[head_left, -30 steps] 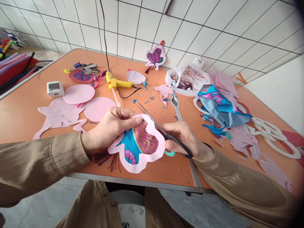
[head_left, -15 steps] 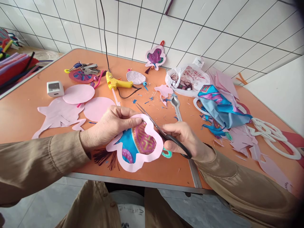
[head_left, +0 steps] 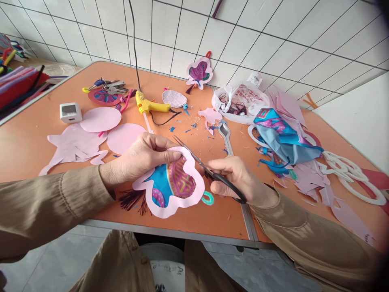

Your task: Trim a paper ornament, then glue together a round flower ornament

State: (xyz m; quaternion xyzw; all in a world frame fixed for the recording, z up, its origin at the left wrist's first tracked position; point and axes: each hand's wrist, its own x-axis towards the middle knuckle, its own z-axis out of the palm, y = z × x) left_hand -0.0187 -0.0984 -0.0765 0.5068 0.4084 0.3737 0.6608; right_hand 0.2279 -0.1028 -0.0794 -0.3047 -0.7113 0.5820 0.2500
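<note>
My left hand (head_left: 152, 156) pinches the upper edge of a butterfly-shaped ornament (head_left: 161, 184), made of blue and purple patterned fabric with a wavy pink border. Black-handled scissors (head_left: 223, 178) are in my right hand (head_left: 238, 178). Their slim blades lie along the ornament's upper right border and point up and left. From under the ornament a dark tassel (head_left: 133, 200) spreads on the left. A green fuzzy loop (head_left: 208, 198) sticks out at its right side.
A yellow glue gun (head_left: 150, 105) lies behind my left hand, near pink cut-outs (head_left: 77, 142), keys (head_left: 114, 87) and a white adapter (head_left: 70, 112). To the right are a plastic bag (head_left: 243, 101), blue fabric (head_left: 285, 138) and pink scraps (head_left: 310, 180). A finished-looking butterfly ornament (head_left: 199, 73) leans on the tiled wall.
The ornament has shifted slightly left and turned a little in my left hand, so more of the green loop shows. The scissors have barely moved.
</note>
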